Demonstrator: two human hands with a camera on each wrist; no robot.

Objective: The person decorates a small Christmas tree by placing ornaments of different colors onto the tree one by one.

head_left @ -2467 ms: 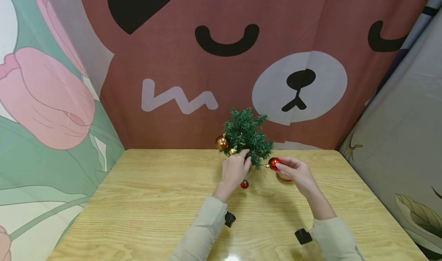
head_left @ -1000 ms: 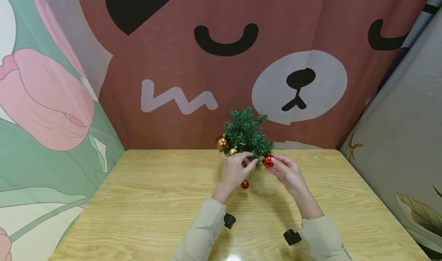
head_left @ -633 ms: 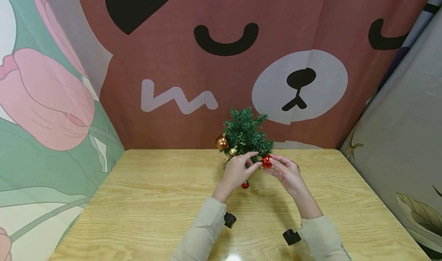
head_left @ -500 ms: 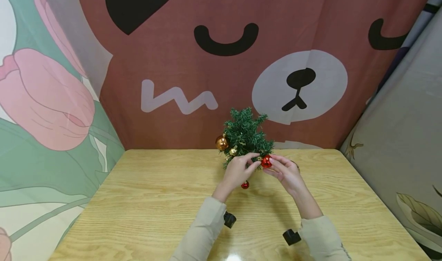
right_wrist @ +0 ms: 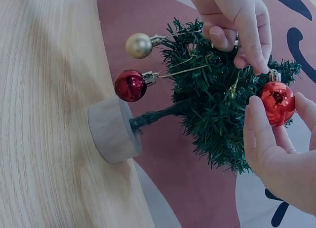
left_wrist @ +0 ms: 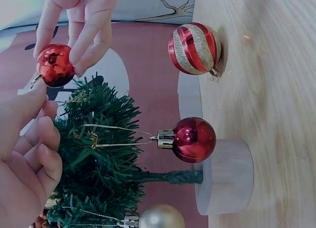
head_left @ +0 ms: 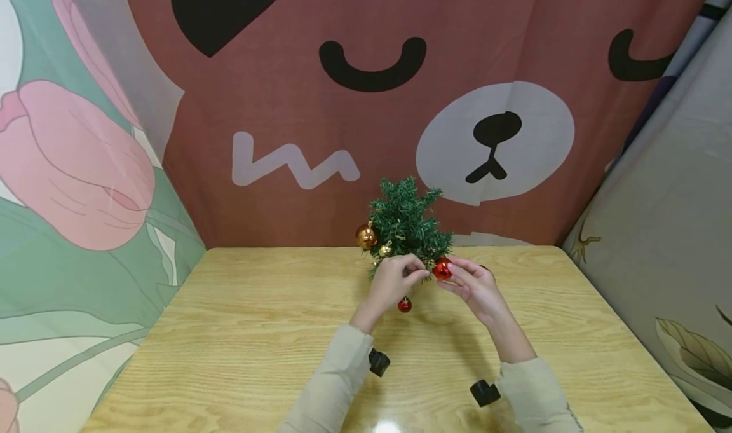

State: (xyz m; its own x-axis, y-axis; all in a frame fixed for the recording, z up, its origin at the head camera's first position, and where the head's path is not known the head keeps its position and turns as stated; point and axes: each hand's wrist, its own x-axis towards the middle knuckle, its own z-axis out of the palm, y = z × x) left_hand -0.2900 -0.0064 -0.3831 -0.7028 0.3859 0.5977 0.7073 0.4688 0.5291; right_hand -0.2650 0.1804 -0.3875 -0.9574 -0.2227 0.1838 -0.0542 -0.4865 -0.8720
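Observation:
My right hand [head_left: 479,293] holds a shiny red Christmas ball [head_left: 442,269] between thumb and fingers, at the right side of a small green Christmas tree [head_left: 407,213]. My left hand [head_left: 393,281] is in front of the tree, its thumb and forefinger pinched together at the ball's metal cap [right_wrist: 274,76]. The ball's hanging loop is hidden by those fingers. A darker red ball [left_wrist: 194,139] hangs by a gold string from a low branch. On the left side hang an orange-gold ball [head_left: 366,236] and a smaller pale gold ball [head_left: 385,250].
The tree stands on a round wooden base [right_wrist: 114,132] on the wood-grain table [head_left: 257,331]. A red and silver striped ball [left_wrist: 195,49] lies on the table, seen in the left wrist view. A printed bear curtain [head_left: 286,217] hangs behind the table.
My right hand has brought the red ball leftward to the tree. My left hand has come out of the branches, and its fingertips have closed at the ball's cap.

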